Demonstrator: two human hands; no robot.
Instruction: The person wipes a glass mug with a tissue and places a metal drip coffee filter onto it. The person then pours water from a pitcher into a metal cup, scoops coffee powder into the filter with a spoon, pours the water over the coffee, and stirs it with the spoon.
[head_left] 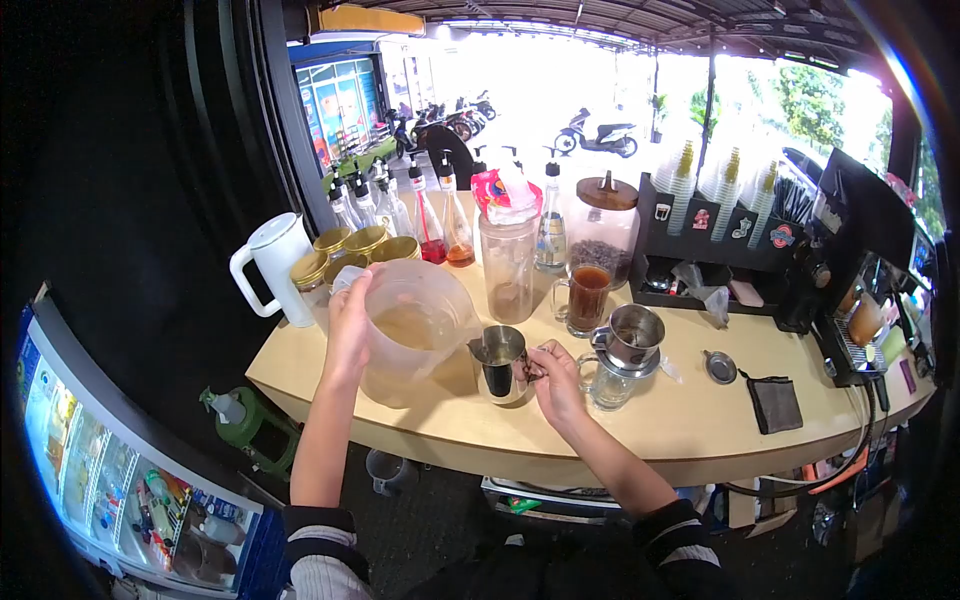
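My left hand (352, 318) is closed on the handle of a large translucent plastic pitcher (408, 365), tilted a little to the right, with some liquid showing inside. Close to its rim stands a small steel milk jug (502, 372) on the counter. Its handle is pinched in the fingers of my right hand (553, 375). Just right of that hand, a metal drip filter (635, 338) sits on top of a glass mug (610, 385). Behind it is another glass mug (588, 303) filled with brown drink.
A white jug (277, 265) and gold-lidded jars (365, 242) line the left side. Pump bottles (458, 225), a tall clear container (508, 270) and a bean jar (605, 225) stand behind. Rightward lie a small strainer (719, 367), a dark cloth (773, 403) and an espresso machine (850, 290).
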